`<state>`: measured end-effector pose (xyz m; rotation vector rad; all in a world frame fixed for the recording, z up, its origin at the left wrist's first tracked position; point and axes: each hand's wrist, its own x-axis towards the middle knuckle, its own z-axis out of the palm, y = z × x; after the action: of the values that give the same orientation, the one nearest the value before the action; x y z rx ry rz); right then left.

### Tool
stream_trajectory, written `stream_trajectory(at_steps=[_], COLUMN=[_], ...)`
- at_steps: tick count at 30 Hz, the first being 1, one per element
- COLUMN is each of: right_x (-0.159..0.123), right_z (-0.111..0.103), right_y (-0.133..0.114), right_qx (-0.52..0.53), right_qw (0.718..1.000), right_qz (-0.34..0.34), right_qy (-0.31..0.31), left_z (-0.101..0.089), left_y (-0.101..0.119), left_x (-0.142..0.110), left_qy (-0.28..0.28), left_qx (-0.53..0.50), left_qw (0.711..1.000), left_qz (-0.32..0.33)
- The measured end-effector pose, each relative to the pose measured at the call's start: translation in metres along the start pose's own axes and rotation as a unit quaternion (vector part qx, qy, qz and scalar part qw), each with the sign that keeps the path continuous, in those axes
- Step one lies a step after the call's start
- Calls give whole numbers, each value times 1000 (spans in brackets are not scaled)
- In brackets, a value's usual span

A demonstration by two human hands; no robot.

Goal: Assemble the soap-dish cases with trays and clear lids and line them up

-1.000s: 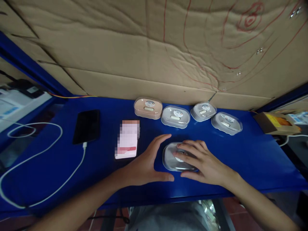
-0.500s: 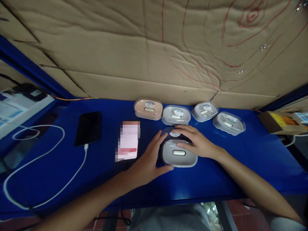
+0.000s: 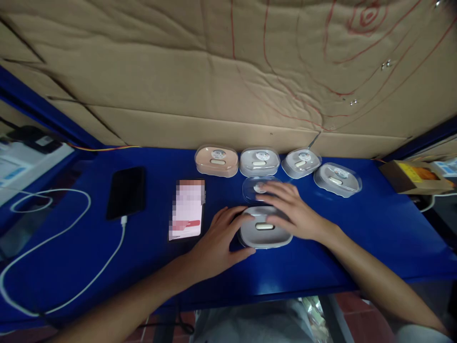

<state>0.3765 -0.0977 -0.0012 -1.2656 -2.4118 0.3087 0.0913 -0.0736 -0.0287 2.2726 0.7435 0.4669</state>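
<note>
A light grey oval box (image 3: 280, 237) with a small pale capsule-shaped piece (image 3: 264, 226) in its middle sits near the table's front. My left hand (image 3: 223, 240) wraps around its left end, thumb at the front edge and fingers at the back rim. Behind it a clear plastic cover (image 3: 250, 189) with a round sticker lies on the table, partly hidden by my right hand (image 3: 294, 209). That hand is spread, its fingertips over the cover and the thumb above the box. Whether it touches either is not plain.
At the back stand a peach box (image 3: 207, 166) and several grey boxes (image 3: 259, 164) under clear covers. Left of my hands lies a lit phone (image 3: 187, 209), then a dark phone (image 3: 125, 193) on a white cable (image 3: 89, 195). A cardboard box (image 3: 396, 176) stands far right.
The clear cover has shifted toward the back, and the grey box behind it has moved back too. My left fingers have come down onto the near box's rim. The view has shifted slightly.
</note>
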Motion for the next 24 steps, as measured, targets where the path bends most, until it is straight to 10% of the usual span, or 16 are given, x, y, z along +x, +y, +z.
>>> stream_trajectory(at_steps=[14, 24], right_x=[-28, -29], right_z=[-12, -2], right_y=[-10, -17], right_qx=[32, -9], right_qw=[999, 999], right_qz=[-13, 3], right_qy=[18, -40], left_z=[9, -48], left_y=[-4, 3], left_x=[-4, -22], left_qy=[18, -164], left_qx=[70, -23], left_qw=[997, 982], left_qz=[-7, -93])
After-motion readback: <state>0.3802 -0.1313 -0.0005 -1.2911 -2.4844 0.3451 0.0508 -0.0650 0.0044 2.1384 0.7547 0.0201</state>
